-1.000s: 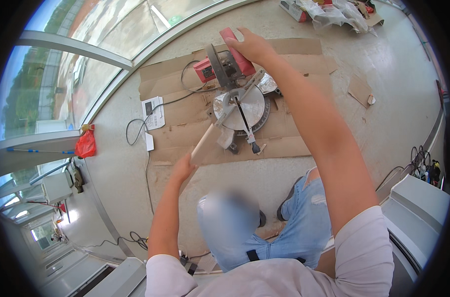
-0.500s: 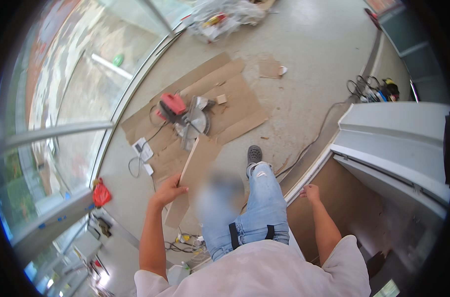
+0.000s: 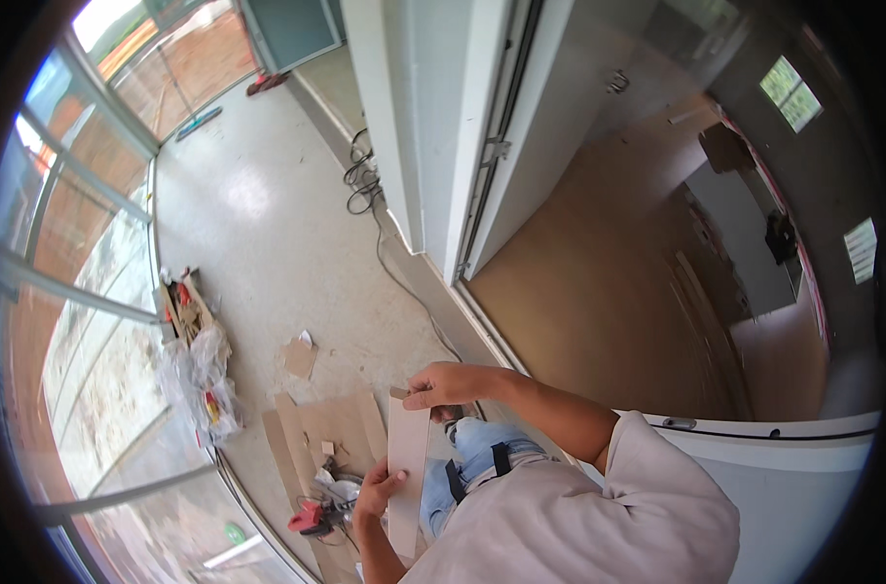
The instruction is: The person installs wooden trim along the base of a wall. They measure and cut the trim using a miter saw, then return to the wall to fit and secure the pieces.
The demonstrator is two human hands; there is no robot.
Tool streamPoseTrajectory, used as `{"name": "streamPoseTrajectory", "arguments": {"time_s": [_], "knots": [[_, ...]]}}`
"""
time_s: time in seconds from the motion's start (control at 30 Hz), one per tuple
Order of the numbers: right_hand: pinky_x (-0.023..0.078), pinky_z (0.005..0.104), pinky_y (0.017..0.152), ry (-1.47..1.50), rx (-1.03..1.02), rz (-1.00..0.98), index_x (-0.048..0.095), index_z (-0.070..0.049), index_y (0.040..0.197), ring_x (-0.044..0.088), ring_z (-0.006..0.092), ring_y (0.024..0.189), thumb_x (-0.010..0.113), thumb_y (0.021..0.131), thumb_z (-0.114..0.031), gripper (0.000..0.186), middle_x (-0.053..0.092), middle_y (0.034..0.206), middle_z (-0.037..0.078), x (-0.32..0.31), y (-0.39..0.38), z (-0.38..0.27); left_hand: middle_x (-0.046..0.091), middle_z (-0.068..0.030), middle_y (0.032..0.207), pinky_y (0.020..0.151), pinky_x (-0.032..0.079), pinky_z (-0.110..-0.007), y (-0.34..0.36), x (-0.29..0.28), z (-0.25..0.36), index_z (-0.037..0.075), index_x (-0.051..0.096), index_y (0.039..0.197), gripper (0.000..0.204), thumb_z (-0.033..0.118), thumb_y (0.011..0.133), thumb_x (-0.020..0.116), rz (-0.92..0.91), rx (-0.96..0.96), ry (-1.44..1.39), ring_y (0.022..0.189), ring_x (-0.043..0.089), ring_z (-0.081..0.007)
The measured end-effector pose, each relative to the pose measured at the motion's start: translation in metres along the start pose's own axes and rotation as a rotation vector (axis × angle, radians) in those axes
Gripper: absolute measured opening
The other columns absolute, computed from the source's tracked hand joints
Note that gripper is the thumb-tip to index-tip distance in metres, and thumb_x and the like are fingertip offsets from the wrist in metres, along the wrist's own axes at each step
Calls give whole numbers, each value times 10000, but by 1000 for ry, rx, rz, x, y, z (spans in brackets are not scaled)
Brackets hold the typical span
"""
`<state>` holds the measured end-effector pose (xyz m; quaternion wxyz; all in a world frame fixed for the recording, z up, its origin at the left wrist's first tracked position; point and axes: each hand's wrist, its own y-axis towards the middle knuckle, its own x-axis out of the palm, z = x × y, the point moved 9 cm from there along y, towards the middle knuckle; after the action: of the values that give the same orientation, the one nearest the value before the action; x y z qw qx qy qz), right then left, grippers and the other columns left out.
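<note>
With fingers closed, your right hand [image 3: 443,385] grips the far end and your left hand [image 3: 376,492] the left edge of the long, flat, pale board [image 3: 409,443] before you, probably light and stiff, best held by its edges.

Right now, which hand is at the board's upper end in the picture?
The right hand: it grips the board at its top end. The left hand holds the left edge farther down.
</note>
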<state>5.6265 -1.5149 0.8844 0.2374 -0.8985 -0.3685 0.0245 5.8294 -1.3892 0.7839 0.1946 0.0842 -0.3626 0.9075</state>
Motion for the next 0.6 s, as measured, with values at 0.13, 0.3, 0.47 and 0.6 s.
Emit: {"name": "streamPoseTrajectory", "arguments": {"time_s": [0.13, 0.3, 0.47, 0.6], "knots": [[392, 226, 520, 306, -39, 63, 632, -39, 872, 519, 82, 580, 610, 988, -420, 399, 571, 709, 5, -70, -51, 8, 681, -11, 1023, 816, 477, -278, 65, 46, 45, 30, 639, 1224, 361, 195, 911, 713, -235, -12, 96, 901, 604, -111], [331, 232, 466, 415, -73, 422, 569, -95, 760, 445, 54, 547, 610, 987, -444, 419, 502, 655, -30, -158, -135, 54, 687, -33, 1093, 885, 465, -289, 157, 119, 79, 9, 631, 1250, 433, 198, 871, 721, -441, -199, 277, 992, 615, -141], [261, 262, 448, 712, -235, 655, 565, -111, 703, 328, 57, 483, 604, 1006, -403, 423, 418, 572, -49, -233, -216, 73, 685, -52, 1075, 875, 471, -312, 224, 224, 133, -2, 606, 1275, 450, 197, 884, 709, -578, -274, 453, 971, 617, -157], [250, 276, 455, 653, -346, 963, 625, -75, 742, 324, 39, 471, 618, 1003, -356, 384, 435, 558, -45, -309, -285, 109, 682, -49, 1082, 893, 459, -311, 303, 305, 138, -4, 607, 1275, 483, 239, 872, 718, -671, -331, 563, 981, 608, -153]]}}
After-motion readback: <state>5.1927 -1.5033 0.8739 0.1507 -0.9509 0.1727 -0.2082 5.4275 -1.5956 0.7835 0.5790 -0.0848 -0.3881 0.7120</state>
